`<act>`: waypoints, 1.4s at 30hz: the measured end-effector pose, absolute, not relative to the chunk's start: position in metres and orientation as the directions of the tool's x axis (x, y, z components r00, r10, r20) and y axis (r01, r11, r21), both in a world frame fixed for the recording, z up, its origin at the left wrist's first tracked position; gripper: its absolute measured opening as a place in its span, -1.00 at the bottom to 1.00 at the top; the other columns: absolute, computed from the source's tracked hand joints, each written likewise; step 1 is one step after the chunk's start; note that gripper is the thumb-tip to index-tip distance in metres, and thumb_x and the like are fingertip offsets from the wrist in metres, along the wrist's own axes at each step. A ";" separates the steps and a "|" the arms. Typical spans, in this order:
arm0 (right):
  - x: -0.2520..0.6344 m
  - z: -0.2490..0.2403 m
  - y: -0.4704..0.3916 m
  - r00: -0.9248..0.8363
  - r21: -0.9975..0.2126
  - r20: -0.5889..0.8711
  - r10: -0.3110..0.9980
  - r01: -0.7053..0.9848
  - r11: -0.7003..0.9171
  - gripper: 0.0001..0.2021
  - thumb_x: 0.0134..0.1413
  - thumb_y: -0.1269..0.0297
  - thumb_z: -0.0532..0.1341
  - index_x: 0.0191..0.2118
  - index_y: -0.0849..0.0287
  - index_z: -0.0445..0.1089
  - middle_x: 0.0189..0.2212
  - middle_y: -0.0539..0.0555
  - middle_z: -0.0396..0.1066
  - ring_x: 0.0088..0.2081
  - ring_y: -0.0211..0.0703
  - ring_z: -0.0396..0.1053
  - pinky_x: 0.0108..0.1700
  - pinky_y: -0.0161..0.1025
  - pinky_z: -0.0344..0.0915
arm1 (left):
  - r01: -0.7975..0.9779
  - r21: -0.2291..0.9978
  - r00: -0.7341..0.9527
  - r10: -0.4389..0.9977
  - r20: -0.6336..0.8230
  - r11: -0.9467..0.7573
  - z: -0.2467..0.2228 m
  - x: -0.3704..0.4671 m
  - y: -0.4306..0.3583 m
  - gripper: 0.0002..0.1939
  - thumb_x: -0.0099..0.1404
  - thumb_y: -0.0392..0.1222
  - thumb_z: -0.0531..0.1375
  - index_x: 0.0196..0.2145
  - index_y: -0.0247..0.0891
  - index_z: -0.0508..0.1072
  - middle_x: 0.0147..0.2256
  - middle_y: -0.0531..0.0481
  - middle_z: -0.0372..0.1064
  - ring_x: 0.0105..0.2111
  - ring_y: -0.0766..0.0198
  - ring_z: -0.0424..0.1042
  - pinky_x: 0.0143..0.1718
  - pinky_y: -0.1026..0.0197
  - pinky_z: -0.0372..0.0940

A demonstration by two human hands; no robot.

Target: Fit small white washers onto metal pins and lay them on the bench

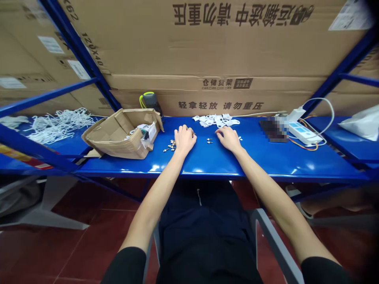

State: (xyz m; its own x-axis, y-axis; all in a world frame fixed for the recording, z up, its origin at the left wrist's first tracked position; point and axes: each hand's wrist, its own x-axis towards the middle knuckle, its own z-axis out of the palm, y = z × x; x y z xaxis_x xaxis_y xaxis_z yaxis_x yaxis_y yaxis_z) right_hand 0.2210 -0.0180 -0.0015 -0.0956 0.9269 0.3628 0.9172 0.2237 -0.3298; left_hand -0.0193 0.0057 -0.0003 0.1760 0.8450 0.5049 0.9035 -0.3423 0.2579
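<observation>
My left hand point(184, 141) rests low over the blue shelf, its fingers curled down and a small dark bit showing by the thumb. What it holds, if anything, is hidden. Beside it on the left lies a loose pile of small brass-coloured metal pins point(169, 146). Two similar pins point(209, 141) lie side by side between my hands. My right hand point(228, 138) hovers at or just on the shelf, fingers bent and slightly apart, with no object visible in it. Tiny white pieces point(240, 138) sit at its right edge. Behind both hands are several flat white plastic parts point(217, 120).
An open cardboard box point(115, 136) with mixed items stands left, a dark bottle-shaped object point(153, 103) behind it. To the right are a blurred-out dark object point(274, 129) and a white power strip point(304, 133) with cables. White hooks point(60, 124) are heaped far left. Blue posts frame the shelf.
</observation>
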 end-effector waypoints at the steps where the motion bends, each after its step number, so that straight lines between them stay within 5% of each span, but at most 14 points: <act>1: 0.223 -0.001 -0.019 -0.046 -0.305 0.374 0.926 0.937 0.170 -0.69 0.42 0.30 0.09 0.00 0.11 0.60 0.06 0.31 0.55 0.15 0.28 0.38 0.12 0.14 0.29 | 0.912 0.240 0.173 0.844 0.508 -0.332 -0.001 -0.019 0.005 -0.81 0.44 -0.21 0.19 -0.21 -0.23 0.62 -0.04 -0.34 0.52 0.06 -0.28 0.43 0.10 -0.27 0.25; 7: 0.238 0.000 -0.025 0.174 -0.219 0.376 0.910 0.971 -0.095 -0.65 0.36 0.36 0.07 0.04 0.23 0.58 0.10 0.49 0.49 0.15 0.40 0.35 0.12 0.28 0.21 | 0.915 0.200 0.221 0.851 0.477 -0.350 -0.002 -0.019 0.008 -0.73 0.49 -0.18 0.14 -0.24 -0.22 0.65 -0.10 -0.33 0.55 0.03 -0.27 0.44 0.09 -0.28 0.23; 15: 0.246 0.000 -0.022 0.182 -0.241 0.328 0.927 0.965 -0.104 -0.65 0.35 0.36 0.07 0.01 0.19 0.61 0.05 0.46 0.52 0.11 0.38 0.37 0.13 0.28 0.19 | 0.858 0.217 0.294 0.792 0.536 -0.465 -0.009 -0.021 0.016 -0.70 0.51 -0.18 0.11 -0.23 -0.18 0.66 -0.16 -0.27 0.59 -0.01 -0.18 0.45 0.09 -0.22 0.27; 19: 0.245 0.004 -0.026 0.190 -0.215 0.351 0.917 0.969 -0.119 -0.63 0.31 0.38 0.07 0.02 0.21 0.60 0.03 0.47 0.54 0.06 0.36 0.41 0.09 0.26 0.23 | 0.904 0.224 0.190 0.812 0.551 -0.363 -0.006 -0.022 0.011 -0.74 0.51 -0.10 0.14 -0.14 -0.23 0.62 -0.08 -0.34 0.57 0.05 -0.27 0.44 0.11 -0.28 0.24; 25: 0.240 0.012 -0.034 0.209 -0.195 0.299 0.931 0.968 -0.154 -0.61 0.30 0.41 0.04 0.06 0.26 0.56 0.03 0.48 0.52 0.01 0.32 0.46 0.06 0.18 0.26 | 0.943 0.283 0.024 0.882 0.470 -0.177 -0.001 -0.027 0.002 -0.52 0.50 0.13 0.18 0.01 -0.40 0.52 0.06 -0.54 0.49 0.16 -0.44 0.37 0.17 -0.36 0.16; 32: 0.241 0.009 -0.040 0.221 -0.155 0.318 0.922 0.972 -0.179 -0.61 0.26 0.37 0.09 0.10 0.28 0.52 0.05 0.53 0.50 0.12 0.43 0.38 0.09 0.33 0.24 | 0.925 0.252 0.122 0.850 0.512 -0.284 -0.011 -0.025 0.012 -0.55 0.51 0.18 0.17 -0.20 -0.31 0.56 -0.13 -0.44 0.59 0.03 -0.34 0.45 0.14 -0.33 0.19; 42: 0.235 0.015 -0.043 0.216 -0.082 0.259 0.941 0.976 -0.201 -0.61 0.31 0.35 0.04 0.12 0.31 0.46 0.08 0.47 0.48 0.12 0.30 0.36 0.09 0.14 0.20 | 0.876 0.391 0.144 0.926 0.350 -0.284 0.026 -0.037 0.004 -0.68 0.48 0.16 0.27 -0.13 -0.16 0.55 -0.18 -0.10 0.63 -0.02 -0.05 0.51 0.09 -0.02 0.21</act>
